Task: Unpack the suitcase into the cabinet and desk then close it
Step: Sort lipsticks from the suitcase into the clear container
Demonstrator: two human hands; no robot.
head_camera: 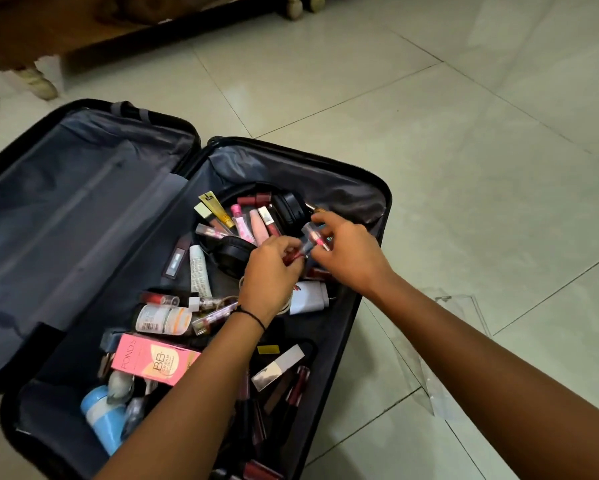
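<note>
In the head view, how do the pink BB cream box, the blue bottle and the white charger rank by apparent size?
1. pink BB cream box
2. blue bottle, similar; nearness makes it unsure
3. white charger

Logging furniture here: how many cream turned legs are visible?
3: one leg at upper left beyond the suitcase; two legs at the top edge. Others may lie outside the frame.
</note>
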